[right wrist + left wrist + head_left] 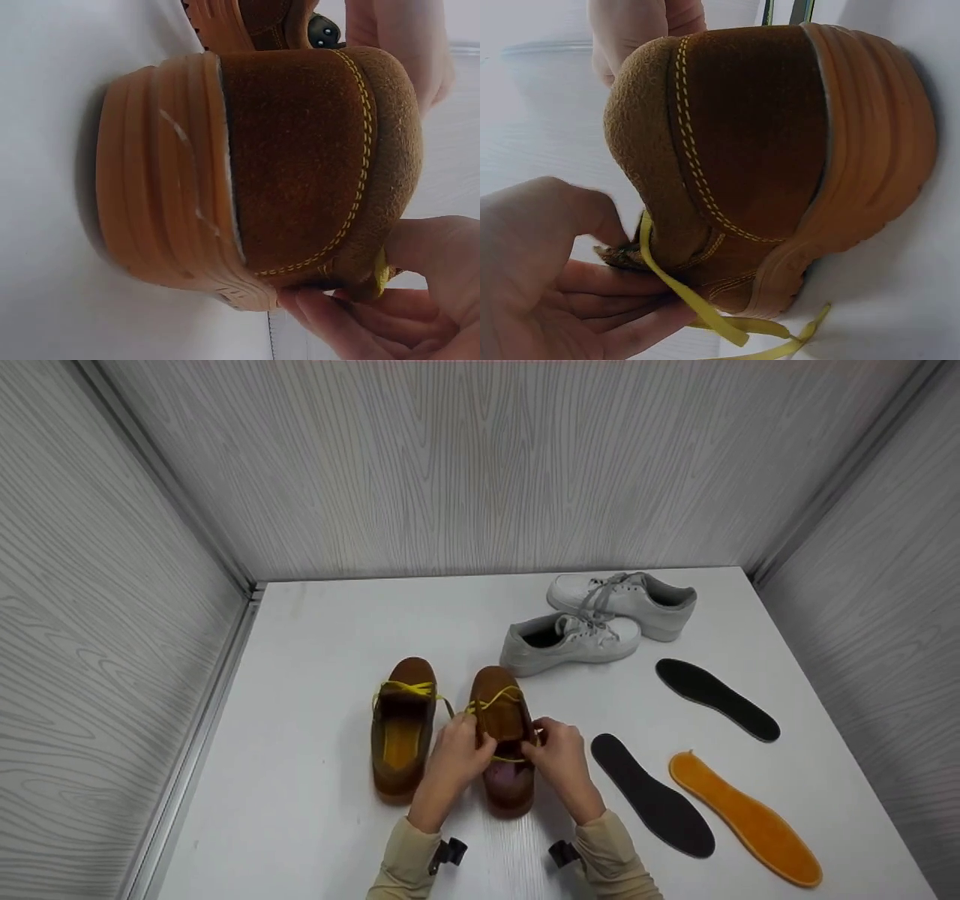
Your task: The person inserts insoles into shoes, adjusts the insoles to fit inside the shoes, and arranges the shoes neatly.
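A brown suede moccasin (510, 796) with yellow stitching stands on the white table, toe pointing away. My left hand (454, 757) pinches the left edge of its opening between thumb and fingers. On the opposite side, my right hand (561, 757) pinches the right edge in the same manner. A yellow lace (697, 304) hangs loose by the left fingers, and a short piece of yellow (381, 274) shows at the right fingertips. The inside of the shoe is partly covered by its tongue. The matching moccasin (394, 784), with an orange insole (401, 746) inside, stands to the left.
Two white sneakers, one nearer (529, 658) and one farther (664, 619), stand at the back right. On the right lie a black insole (716, 697), a dark grey insole (652, 795) and an orange insole (746, 810). Grey wood-grain panels (480, 472) enclose the table.
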`<state>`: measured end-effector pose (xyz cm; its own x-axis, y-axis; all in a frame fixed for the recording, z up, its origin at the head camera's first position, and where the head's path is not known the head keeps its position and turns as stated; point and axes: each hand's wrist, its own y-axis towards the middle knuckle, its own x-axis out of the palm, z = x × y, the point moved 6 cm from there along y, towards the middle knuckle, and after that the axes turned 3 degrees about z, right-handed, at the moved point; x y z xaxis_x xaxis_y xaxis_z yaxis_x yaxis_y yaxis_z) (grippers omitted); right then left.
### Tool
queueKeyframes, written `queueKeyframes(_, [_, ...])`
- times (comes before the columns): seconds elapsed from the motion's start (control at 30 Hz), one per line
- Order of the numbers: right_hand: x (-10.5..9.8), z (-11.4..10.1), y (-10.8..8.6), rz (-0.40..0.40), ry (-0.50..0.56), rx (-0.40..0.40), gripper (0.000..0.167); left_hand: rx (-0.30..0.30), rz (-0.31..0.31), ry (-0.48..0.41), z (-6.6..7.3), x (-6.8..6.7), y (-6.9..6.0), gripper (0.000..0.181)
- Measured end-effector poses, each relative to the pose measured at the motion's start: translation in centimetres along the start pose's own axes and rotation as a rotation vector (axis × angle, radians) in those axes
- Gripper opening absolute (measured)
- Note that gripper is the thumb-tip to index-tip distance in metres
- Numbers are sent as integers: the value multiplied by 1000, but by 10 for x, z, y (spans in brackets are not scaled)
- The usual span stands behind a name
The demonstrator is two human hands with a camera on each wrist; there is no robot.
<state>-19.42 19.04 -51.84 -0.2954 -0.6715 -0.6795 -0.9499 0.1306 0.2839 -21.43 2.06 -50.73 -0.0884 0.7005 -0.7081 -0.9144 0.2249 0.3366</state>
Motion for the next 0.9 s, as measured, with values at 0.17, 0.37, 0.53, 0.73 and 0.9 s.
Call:
queueKeyframes(0.17, [2, 1, 3, 31, -53, 26, 15, -73, -89, -22, -3, 3, -2, 29])
queueKeyframes(0.37, [3, 2, 7, 70, -76, 48, 18, -109, -59, 52, -3, 3, -2, 40])
queueKeyframes(0.53, [6, 3, 10, 53, -96, 91, 29, -89, 59, 116, 2, 0, 3, 33])
queueKeyframes(0.73, [9, 6, 17, 34, -116, 165, 46, -54, 172, 134, 3, -2, 9, 29])
queueKeyframes(0.9, [8, 10, 21, 34, -124, 209, 53, -67, 177, 117, 2, 0, 17, 38])
